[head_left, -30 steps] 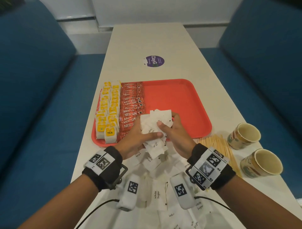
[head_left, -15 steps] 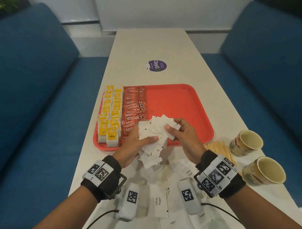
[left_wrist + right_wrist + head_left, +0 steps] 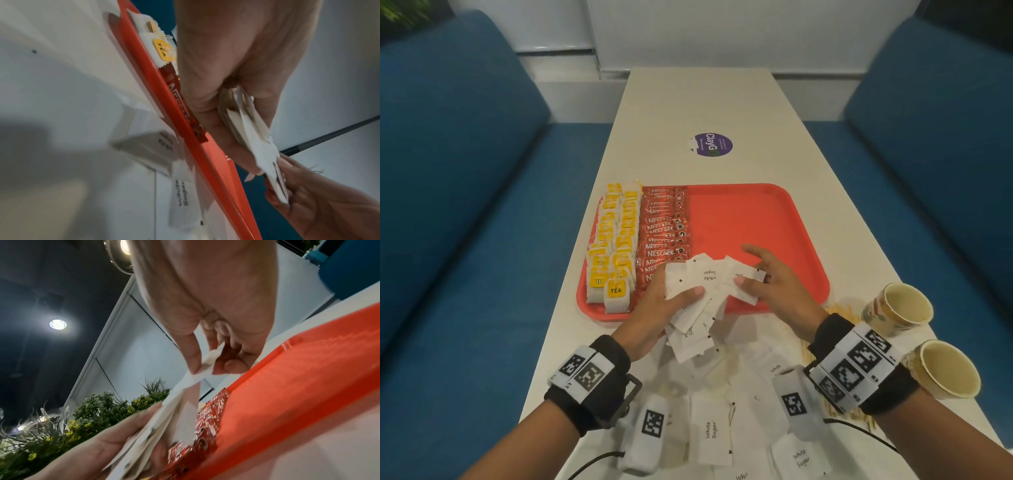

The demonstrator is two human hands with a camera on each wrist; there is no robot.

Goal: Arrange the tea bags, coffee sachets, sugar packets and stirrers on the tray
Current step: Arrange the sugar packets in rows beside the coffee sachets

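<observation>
Holding a fan of sugar packets (image 3: 697,284) above the tray (image 3: 784,219).
The left hand (image 3: 654,308) is gripping the fan; the right hand (image 3: 774,284) is pinching one packet's edge.

I see matt white paper on the sugar packets (image 3: 707,274) fanned at the centre of the head view, while the coffee sachets (image 3: 664,233) left of them are glossy red foil with crimped ends and the tea bags (image 3: 616,260) look like soft, porous paper with yellow card tags. The tray (image 3: 774,219) reads as smooth orange-red plastic with a faint sheen on a matt, pale table (image 3: 705,102). At lower right lie bare wooden stirrers (image 3: 842,313) beside printed paper cups (image 3: 897,308), and the benches (image 3: 465,171) at both sides wear matt blue cloth.
</observation>
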